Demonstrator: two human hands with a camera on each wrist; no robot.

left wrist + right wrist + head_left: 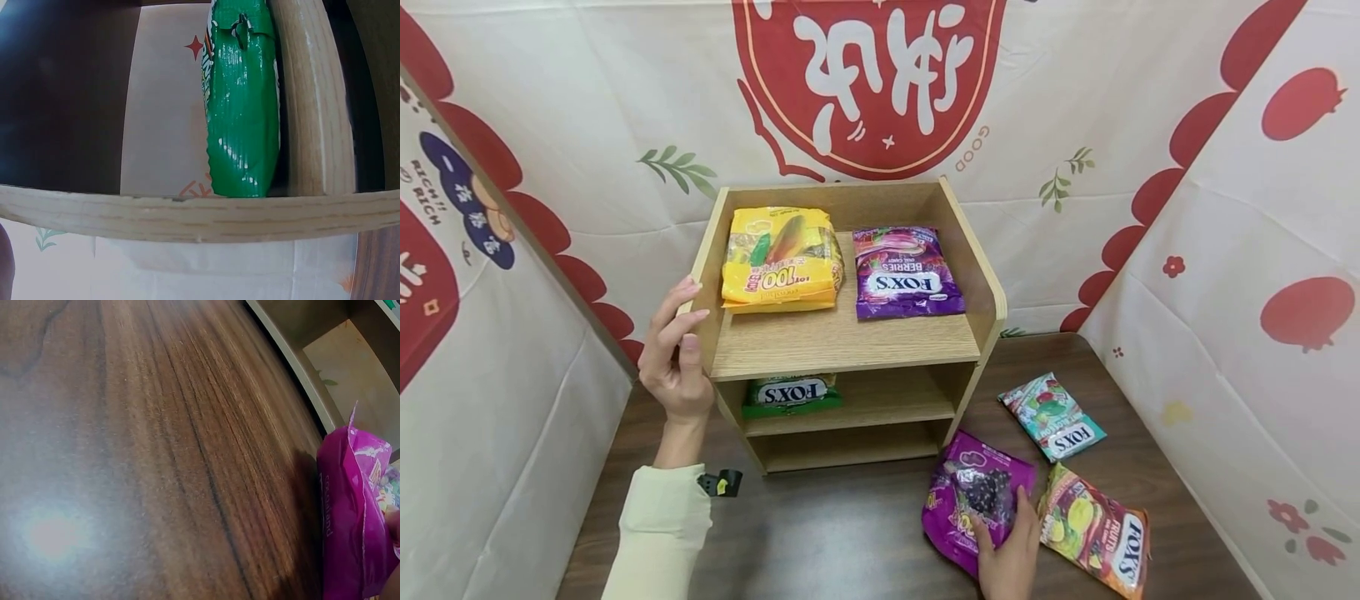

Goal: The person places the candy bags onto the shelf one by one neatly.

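Observation:
My right hand grips a purple candy bag with grapes on it, thumb and fingers spread over its front, by the shelf's lower right corner. In the right wrist view this purple bag stands at the right edge with a fingertip on it. My left hand rests on the left side panel of a small wooden shelf, its fingers loosely bent at the panel's edge. On the top board lie a yellow candy bag and a purple Fox's Berries bag.
A green Fox's bag lies on the middle board, partly hidden by the top one. Right of the shelf, a teal Fox's bag and a red-orange Fox's Fruits bag lie on the dark wooden table. Printed cloth walls stand behind and at both sides.

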